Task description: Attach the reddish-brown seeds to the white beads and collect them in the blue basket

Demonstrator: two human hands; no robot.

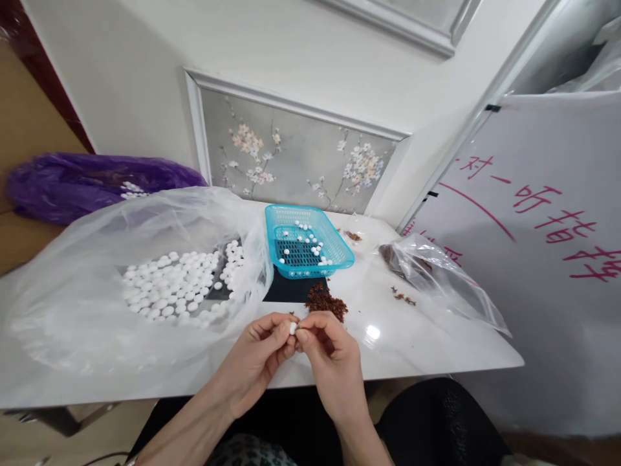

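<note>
My left hand (259,359) and my right hand (330,356) meet over the near edge of the white table (427,349). Their fingertips pinch one small white round seed (292,328) between them. Just beyond the fingers lies a heap of reddish-brown husk scraps (326,301). A turquoise plastic basket (334,241) behind the heap holds several white seeds. To the left, a big clear plastic bag (97,278) lies open with a pile of many white seeds (182,285) inside.
A smaller clear bag (446,278) with brown bits lies at the right, with loose scraps (402,296) beside it. A purple bag (92,184) sits at the far left. A white board with red writing (543,220) leans at the right. A flower-painted panel (295,158) stands behind the table.
</note>
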